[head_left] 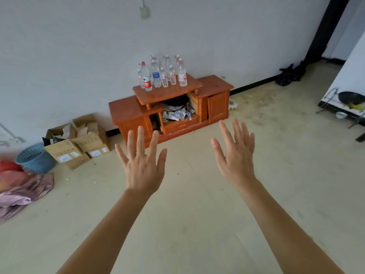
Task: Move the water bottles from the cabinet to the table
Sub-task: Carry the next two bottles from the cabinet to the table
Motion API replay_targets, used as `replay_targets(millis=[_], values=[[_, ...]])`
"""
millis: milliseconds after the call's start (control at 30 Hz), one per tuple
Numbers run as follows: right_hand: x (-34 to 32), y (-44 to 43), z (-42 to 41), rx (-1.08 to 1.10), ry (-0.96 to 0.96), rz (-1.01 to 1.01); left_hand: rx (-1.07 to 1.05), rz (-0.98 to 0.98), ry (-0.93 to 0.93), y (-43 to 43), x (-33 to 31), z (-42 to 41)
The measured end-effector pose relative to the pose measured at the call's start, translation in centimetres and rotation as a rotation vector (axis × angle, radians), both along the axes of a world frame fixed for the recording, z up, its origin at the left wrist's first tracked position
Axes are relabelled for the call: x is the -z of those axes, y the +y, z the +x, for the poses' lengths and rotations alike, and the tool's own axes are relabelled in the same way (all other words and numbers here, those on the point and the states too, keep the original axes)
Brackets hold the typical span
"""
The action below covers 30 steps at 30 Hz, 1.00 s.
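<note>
- Cabinet (171, 107): one, orange-brown wood, low, standing against the far wall. Its raised upper shelf carries all the bottles. The centre compartment stands open and is stuffed with papers and cables; the right door hangs ajar.
- Cardboard boxes (79, 143): about five, on the floor left of the cabinet, some open. One blue basket (35, 158) and a heap of cloth lie further left. None sits directly between the person and the cabinet.
- Left hand (143, 167) and right hand (236, 158): two, both raised, fingers spread wide, holding nothing, well short of the cabinet.
- Water bottles (163, 74): roughly nine or ten, clear plastic, upright, packed in a tight cluster on the far part of the upper shelf. Sizes are mixed; the exact count is uncertain where they overlap.
- Risk, judged: the bottles stand touching or just beside each other, so reaching for a rear one could topple the front ones off the shelf.
- Risk, judged: carrying several at once in bare hands invites a drop.
- Worktop: only a white edge shows at far right; whether that is the destination cannot be told.
</note>
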State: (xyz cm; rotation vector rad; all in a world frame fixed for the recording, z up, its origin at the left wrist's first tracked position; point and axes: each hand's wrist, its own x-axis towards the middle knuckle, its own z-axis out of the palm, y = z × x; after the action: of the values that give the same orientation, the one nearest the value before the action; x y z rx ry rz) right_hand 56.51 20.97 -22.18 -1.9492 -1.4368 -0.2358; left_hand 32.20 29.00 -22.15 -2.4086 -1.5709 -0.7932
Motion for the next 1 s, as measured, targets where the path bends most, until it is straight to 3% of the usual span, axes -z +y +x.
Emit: replay_targets(millis=[300, 400, 633, 1000], values=[[3.0, 20.7, 5.1, -0.083, 0.047, -0.049, -0.088, -0.040, -0.057, 19.6, 3.5, 5.4], [2.8, 32.0, 6.5, -0.135, 0.055, -0.074, -0.120, -0.061, -0.079, 29.2, 5.1, 7.0], [0.6, 51.8, 10.5, -0.166, 0.096, -0.065, -0.159, -0.088, -0.068, 49.3, 2.7, 12.0], [2.5, 78.7, 25.9, -0.133, 0.142, -0.047, -0.155, -0.134, 0.024, 76.6, 2.9, 27.0]])
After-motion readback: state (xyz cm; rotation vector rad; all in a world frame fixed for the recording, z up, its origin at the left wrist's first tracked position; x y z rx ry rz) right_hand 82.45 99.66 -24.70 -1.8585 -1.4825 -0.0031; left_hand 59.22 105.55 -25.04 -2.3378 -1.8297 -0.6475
